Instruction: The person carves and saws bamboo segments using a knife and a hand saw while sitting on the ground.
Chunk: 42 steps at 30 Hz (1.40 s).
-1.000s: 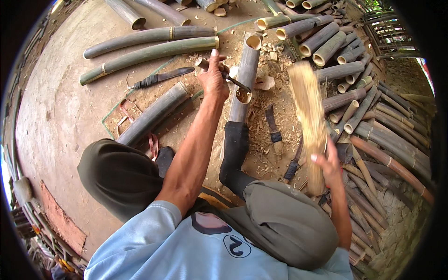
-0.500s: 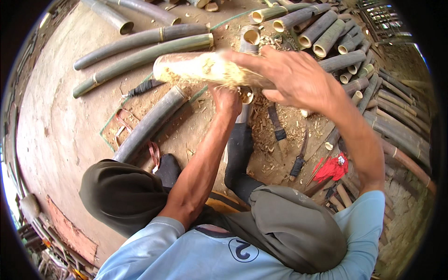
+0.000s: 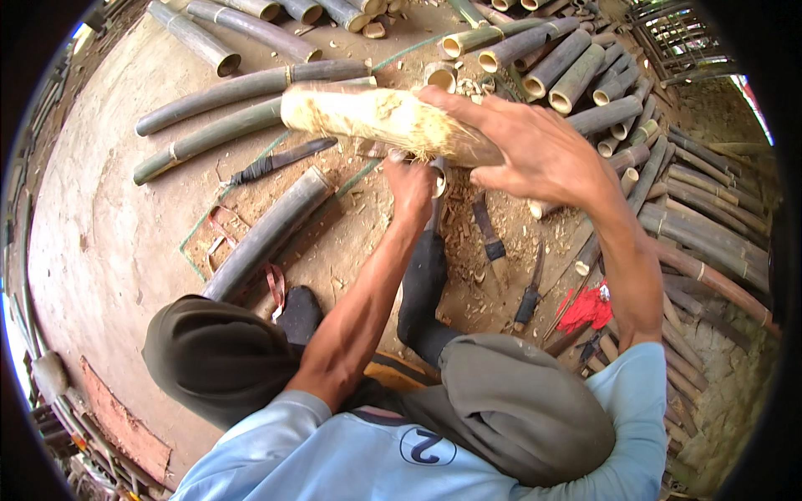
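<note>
The left hand point(image 3: 411, 185) is curled shut around the top of an upright bamboo piece point(image 3: 436, 179) that stands on the ground in front of the person's dark-socked feet. The right hand point(image 3: 535, 150) is wrapped, fingers pressed together, around the near end of a bundle of pale bamboo fibre point(image 3: 376, 121), held level above the ground so that its frayed, brush-like end points left.

From the left: long grey-green bamboo poles point(image 3: 242, 108) lie on the dirt floor point(image 3: 100, 225), with a dark-handled blade point(image 3: 280, 160) beside them and a shorter thick bamboo section point(image 3: 271, 230) nearer the person. In the middle, chips and shavings litter the ground around the upright piece. Right of it lie two more hand tools point(image 3: 491, 242), then a red cloth point(image 3: 585, 309), and to the far right a stack of cut bamboo tubes point(image 3: 585, 75).

The fibre bundle looks light and dry, stiff along its length but loose and splintery at the frayed end, so it is best held at the solid, unsplit end, as now. The upright piece looks hard, smooth and likely to roll, so it needs a firm hold near the top.
</note>
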Each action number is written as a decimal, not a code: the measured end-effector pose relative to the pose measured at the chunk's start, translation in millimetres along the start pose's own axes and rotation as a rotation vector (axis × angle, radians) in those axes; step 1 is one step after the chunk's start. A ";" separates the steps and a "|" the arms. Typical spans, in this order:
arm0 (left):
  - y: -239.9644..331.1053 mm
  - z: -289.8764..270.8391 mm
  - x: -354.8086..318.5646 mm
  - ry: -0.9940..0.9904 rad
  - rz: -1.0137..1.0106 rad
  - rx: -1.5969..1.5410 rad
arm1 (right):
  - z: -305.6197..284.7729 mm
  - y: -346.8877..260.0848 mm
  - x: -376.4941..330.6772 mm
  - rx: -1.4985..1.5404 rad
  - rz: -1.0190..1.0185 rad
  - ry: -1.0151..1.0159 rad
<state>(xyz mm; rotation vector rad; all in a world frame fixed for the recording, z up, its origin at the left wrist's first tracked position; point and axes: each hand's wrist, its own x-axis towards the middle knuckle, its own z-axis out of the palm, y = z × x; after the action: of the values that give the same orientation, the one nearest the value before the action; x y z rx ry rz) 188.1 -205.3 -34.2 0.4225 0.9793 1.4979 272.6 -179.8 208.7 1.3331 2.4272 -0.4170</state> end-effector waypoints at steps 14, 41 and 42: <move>24.6 -6.7 -25.9 -0.105 0.045 0.044 | 24.6 15.3 -18.9 0.317 -0.194 0.332; 0.4 -8.4 -7.4 -0.206 0.307 0.581 | -2.8 -3.2 -12.8 0.071 -0.131 0.089; 1.5 -7.5 -16.9 -0.101 0.064 0.285 | 4.3 3.9 -18.5 0.241 -0.199 0.186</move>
<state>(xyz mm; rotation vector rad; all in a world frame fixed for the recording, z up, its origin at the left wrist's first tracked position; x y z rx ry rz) 184.9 -223.5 -32.6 0.7336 1.1110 1.3830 285.9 -193.4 212.4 1.2769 2.7484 -0.6842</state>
